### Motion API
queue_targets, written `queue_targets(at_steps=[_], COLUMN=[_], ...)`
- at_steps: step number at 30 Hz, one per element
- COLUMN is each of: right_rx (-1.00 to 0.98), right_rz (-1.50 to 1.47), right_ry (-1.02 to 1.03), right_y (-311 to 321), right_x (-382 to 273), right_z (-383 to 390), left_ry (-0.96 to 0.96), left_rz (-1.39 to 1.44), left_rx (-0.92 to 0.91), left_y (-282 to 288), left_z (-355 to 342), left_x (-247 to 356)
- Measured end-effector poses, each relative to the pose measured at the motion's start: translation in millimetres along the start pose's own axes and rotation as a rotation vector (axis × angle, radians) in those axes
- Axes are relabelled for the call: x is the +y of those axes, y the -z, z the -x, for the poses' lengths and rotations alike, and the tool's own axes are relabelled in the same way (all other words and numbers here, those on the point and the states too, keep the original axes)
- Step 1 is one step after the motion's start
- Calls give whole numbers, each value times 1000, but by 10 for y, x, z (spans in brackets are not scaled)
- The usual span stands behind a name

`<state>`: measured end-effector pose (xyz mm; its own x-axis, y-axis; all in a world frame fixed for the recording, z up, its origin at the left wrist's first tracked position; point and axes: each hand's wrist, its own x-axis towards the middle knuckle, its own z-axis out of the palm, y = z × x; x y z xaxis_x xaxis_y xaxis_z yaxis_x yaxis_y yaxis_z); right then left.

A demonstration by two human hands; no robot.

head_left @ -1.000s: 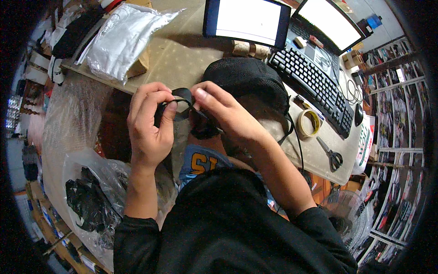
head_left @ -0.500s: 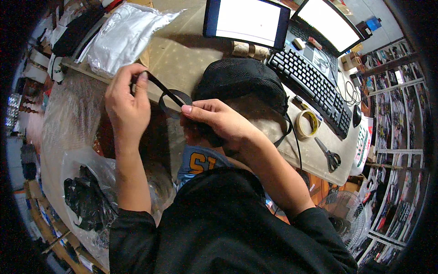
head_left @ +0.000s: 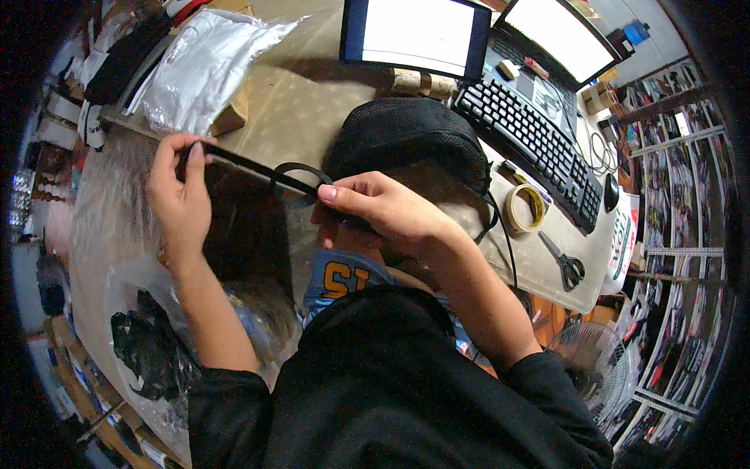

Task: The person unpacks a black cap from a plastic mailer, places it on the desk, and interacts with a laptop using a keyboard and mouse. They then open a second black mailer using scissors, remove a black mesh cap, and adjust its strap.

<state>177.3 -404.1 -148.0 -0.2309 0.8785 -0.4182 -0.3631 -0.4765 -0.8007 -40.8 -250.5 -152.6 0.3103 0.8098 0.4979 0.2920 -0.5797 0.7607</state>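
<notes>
A narrow black strap (head_left: 248, 162) runs taut between my two hands, with a loose loop hanging near its right end. My left hand (head_left: 181, 191) pinches one end between thumb and fingers, off the table's near left edge. Closed around the other end is my right hand (head_left: 383, 205), its thumb on top; its lower fingers are partly hidden. Just beyond the right hand, a black mesh bag (head_left: 410, 141) lies on the table, and a thin black cord trails from its right side.
Right of the bag are a black keyboard (head_left: 531, 152), a tape roll (head_left: 524, 209), scissors (head_left: 564, 262) and a mouse (head_left: 610, 192). A tablet (head_left: 414, 35) and a laptop (head_left: 558, 39) stand behind. A plastic-wrapped white package (head_left: 199, 70) lies far left. A fan (head_left: 586, 363) stands lower right.
My left hand has moved left and slightly nearer, drawing out a longer stretch of strap. My right hand stays almost in place, still gripping it.
</notes>
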Motion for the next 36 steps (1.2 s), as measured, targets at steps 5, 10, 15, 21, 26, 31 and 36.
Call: queue_targets(at_steps=[5, 10, 15, 21, 26, 31, 36], right_rx=[76, -127, -110, 864, 1226, 1290, 1303], right_rz=[793, 1362, 1169, 903, 1178, 1257, 1180], right_ry=[259, 37, 424, 156, 56, -8, 103], right_y=[184, -141, -252, 727, 1065, 1089, 1066], right_x=[-165, -351, -34, 234, 715, 756, 772], right_z=[215, 519, 648, 1636, 1540, 1274, 1400], left_ry=[144, -48, 64, -15, 132, -41, -29], left_rz=[-61, -8, 35, -83, 74, -411, -382], left_rx=[-435, -621, -948, -1155, -459, -320, -232], left_y=[591, 424, -163, 20, -617, -1172, -1183], left_z=[304, 721, 1139, 1333, 988, 914, 962], left_x=[-39, 461, 528, 171, 348, 125, 73])
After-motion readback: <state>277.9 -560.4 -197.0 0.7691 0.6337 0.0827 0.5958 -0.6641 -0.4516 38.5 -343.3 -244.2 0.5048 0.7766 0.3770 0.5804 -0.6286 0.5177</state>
